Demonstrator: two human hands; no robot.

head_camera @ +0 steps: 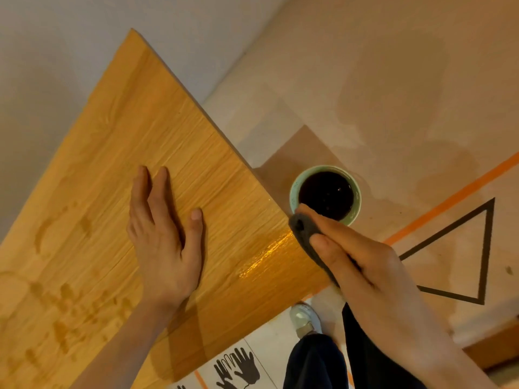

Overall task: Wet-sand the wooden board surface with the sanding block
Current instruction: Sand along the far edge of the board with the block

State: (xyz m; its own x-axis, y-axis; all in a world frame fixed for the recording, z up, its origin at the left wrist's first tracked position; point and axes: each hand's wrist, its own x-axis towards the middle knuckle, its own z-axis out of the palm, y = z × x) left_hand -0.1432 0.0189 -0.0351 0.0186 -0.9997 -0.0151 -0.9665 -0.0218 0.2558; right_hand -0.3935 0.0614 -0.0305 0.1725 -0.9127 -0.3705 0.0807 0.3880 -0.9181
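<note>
**Wet-sanding a wooden board: hand positions at the board's right edge**

The wooden board (146, 169) is a broad, flat panel with a warm honey-coloured face and fine parallel grain lines running across it. It lies on the table (393, 80), whose top is a pale, matt, pinkish-beige sheet marked with faint darker patches. Near the board's right edge a glossy band (266, 254) catches the light — the wood there reads darker and shinier than the dry, matt area around it. Duller blotches (64, 299) mark the lower left part of the face.

The left hand (165, 242) rests flat on the board, palm down, fingers straight and together, thumb spread; it holds nothing. The right hand (362, 265) grips the sanding block (306, 228), a dark grey, soft-looking pad with a rounded end; the thumb presses on top and the fingers curl round its far side. The block sits at the board's right edge, just beside the glossy band. Whether its underside touches the wood cannot be told from this angle.

Just beyond the block's tip stands a round, pale green cup (325, 195) filled with a dark, nearly black liquid — the block's end overlaps the cup's near rim in the view.

On the table to the right are an orange tape line (449, 192) and a black outlined triangle (460, 254). Below the table edge appear dark trousers (314, 363), a pale shoe (304, 318) and a floor sheet printed with black hand outlines (238, 366).
</note>
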